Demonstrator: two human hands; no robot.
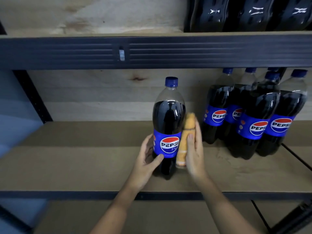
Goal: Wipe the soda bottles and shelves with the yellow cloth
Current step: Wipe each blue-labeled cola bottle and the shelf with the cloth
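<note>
Currently: 1 Bottle Held, Cloth Against Its Right Side

1. Bottle [168, 125]: stands upright on the middle shelf [84, 157], near the front edge, blue cap on, label facing the camera.

2. Left hand [148, 157]: its grip is closed around the lower left side of the bottle. The thumb lies across the bottom edge of the label; the fingers pass behind the bottle and are hidden.

3. Right hand [194, 149]: presses the yellow cloth [184, 141] against the right side of the bottle. The cloth is folded into a long upright pad, sandwiched between palm and bottle. The thumb rests on the front of the cloth; the fingers extend upward along it. This hand is blurred, so finer finger detail cannot be told.

4. Bottle group [253, 115]: at least 5 more stand upright on the same shelf, to the right, apart from the held bottle.

5. Upper shelf [84, 17]: the bases of 3 dark bottles [253, 14] show at its right end.
</note>
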